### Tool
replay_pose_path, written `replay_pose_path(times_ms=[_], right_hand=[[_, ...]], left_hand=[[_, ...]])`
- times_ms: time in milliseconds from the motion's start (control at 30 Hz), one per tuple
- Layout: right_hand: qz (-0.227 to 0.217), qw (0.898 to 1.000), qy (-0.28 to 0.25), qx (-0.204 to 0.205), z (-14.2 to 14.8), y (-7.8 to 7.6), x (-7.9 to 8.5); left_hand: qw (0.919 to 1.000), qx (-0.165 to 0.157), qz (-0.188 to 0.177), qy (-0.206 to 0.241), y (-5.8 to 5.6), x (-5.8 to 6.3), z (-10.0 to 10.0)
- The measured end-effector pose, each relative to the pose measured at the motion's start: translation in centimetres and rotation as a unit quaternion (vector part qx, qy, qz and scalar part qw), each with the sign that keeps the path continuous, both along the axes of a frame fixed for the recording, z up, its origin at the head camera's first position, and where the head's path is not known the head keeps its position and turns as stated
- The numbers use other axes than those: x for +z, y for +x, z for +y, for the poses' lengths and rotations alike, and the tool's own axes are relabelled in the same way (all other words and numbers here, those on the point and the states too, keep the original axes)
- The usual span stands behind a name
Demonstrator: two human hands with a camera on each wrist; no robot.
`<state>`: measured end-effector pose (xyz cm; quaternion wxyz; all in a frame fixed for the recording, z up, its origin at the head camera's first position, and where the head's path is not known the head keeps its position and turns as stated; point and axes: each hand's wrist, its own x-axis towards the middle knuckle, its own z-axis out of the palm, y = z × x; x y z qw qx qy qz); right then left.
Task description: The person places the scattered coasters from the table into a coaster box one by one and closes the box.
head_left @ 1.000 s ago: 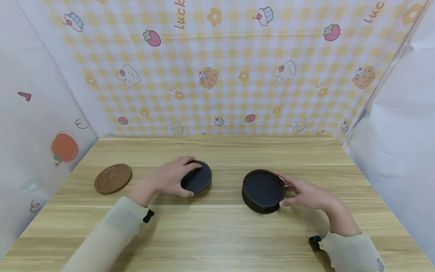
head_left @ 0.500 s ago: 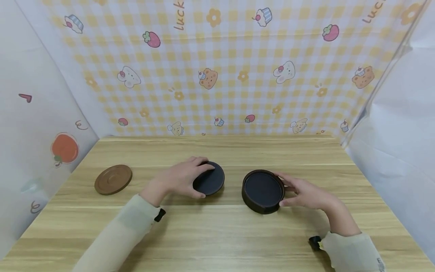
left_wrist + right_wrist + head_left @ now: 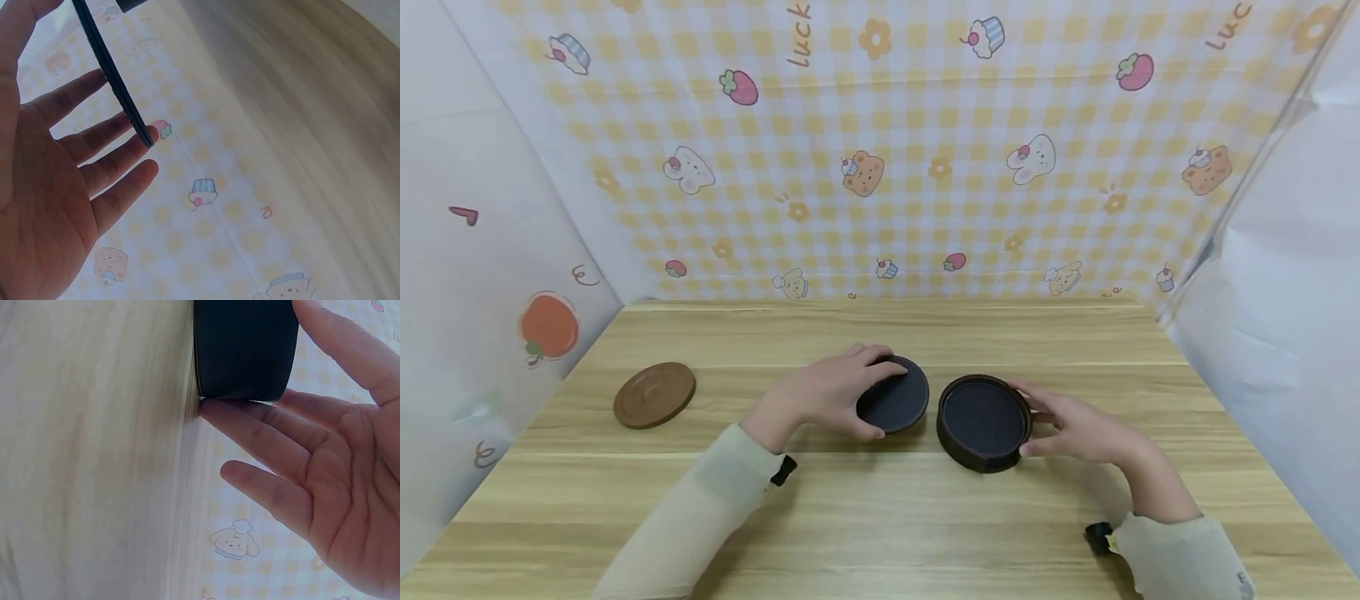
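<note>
My left hand [image 3: 831, 393] grips a black round coaster [image 3: 898, 402] at its rim, thumb on the near side and fingers on the far side. Edge-on in the left wrist view, the coaster [image 3: 117, 78] looks thin and is held off the table. Just to its right stands a dark round coaster holder [image 3: 967, 454] with a black disc [image 3: 983, 419] lying inside its rim. My right hand [image 3: 1078, 427] holds the right side of that holder between thumb and fingers. In the right wrist view the holder [image 3: 247, 353] sits on the wooden surface.
A brown round coaster [image 3: 655, 396] with a ringed centre lies at the left of the wooden table [image 3: 880, 525]. A yellow checked cloth [image 3: 910, 208] hangs behind the table, with white sheets at both sides.
My left hand has carried the black coaster steadily to the right, closer to the holder. The right hand and the holder have stayed in place.
</note>
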<state>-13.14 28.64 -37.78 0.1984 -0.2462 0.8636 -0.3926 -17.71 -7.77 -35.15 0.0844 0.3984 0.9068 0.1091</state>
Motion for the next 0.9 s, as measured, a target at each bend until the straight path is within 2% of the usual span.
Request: replay_pose_path(times_ms=[333, 633, 900], right_hand=[[-0.005, 1.0, -0.002, -0.001, 0.0, 0.0, 0.0], [-0.007, 1.0, 0.008, -0.01, 0.1, 0.0, 0.0], [-0.006, 1.0, 0.007, -0.005, 0.1, -0.1, -0.2]], left_hand=[[0.9996, -0.026, -0.004, 0.008, -0.4, -0.9, 1.6], [0.9984, -0.054, -0.007, 0.014, -0.6, -0.8, 3.6], [0.9971, -0.076, -0.01, 0.004, -0.9, -1.2, 5.6]])
